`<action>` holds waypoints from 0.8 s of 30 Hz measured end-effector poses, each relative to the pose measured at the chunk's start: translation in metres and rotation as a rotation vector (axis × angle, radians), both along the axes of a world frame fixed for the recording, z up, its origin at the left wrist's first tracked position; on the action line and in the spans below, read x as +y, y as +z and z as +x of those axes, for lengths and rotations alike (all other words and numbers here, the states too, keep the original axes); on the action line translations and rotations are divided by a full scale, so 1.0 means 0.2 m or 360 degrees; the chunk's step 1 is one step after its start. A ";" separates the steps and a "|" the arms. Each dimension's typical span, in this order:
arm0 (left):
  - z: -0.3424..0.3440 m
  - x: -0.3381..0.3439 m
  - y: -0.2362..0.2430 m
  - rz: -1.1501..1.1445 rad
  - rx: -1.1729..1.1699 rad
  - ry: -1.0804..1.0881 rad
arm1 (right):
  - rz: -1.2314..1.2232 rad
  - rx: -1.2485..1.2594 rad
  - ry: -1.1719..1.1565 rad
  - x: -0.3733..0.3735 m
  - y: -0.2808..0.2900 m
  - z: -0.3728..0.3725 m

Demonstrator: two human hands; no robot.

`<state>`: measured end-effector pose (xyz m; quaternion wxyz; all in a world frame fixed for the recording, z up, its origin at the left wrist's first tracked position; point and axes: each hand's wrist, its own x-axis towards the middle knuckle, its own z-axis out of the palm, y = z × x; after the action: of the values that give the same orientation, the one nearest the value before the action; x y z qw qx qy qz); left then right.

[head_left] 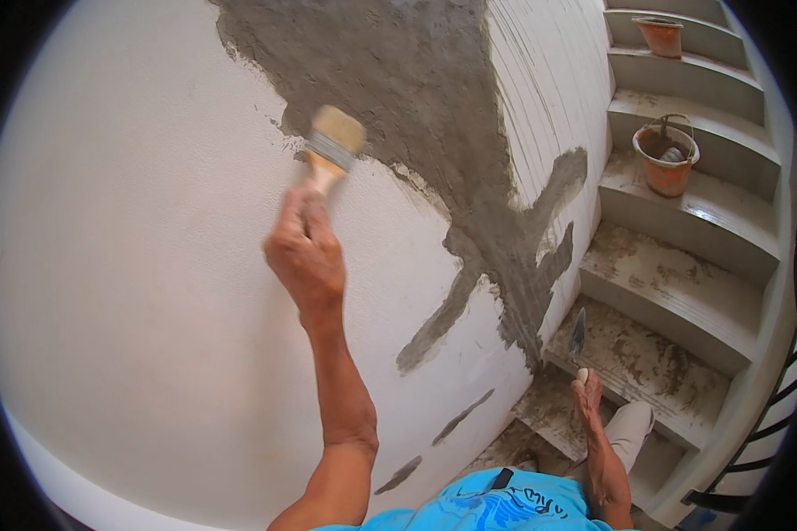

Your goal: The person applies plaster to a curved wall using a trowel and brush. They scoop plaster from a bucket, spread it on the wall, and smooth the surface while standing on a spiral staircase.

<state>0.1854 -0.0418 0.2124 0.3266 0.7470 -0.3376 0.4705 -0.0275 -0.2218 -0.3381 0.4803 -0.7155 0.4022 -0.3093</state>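
**Brushing the plaster edge**

Blue shirt (496, 506) lowest. Left hand (305, 252) fists tight round brush (332, 146), bristles at grey plaster (416, 97) edge on white wall (133, 265). Right hand (587, 394) grips trowel (578, 341) low over steps (682, 292). Best: light, even strokes along the edge.

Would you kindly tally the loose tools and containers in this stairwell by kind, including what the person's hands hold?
Paintbrush: 1, held by the left hand against the wall - paintbrush
Pointing trowel: 1, held by the right hand low over the steps - pointing trowel
Orange buckets: 2, on the stairs - nearer bucket, upper bucket
Total: 4
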 end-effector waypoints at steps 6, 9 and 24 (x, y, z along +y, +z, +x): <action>-0.15 -0.01 -0.12 0.0112 0.0449 -0.0126 | 0.0101 -0.0046 -0.0077 -0.03 -0.03 0.01; -0.07 0.00 -0.02 -0.0177 -0.0043 -0.0162 | 0.0016 -0.0074 -0.0034 -0.03 -0.04 0.00; -0.08 -0.02 0.03 -0.0194 -0.0016 -0.0045 | 0.0060 -0.0075 -0.0024 -0.02 0.00 -0.01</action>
<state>0.1703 -0.0452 0.2186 0.3763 0.7185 -0.3204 0.4894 -0.0296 -0.2267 -0.3377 0.5009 -0.6957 0.4018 -0.3220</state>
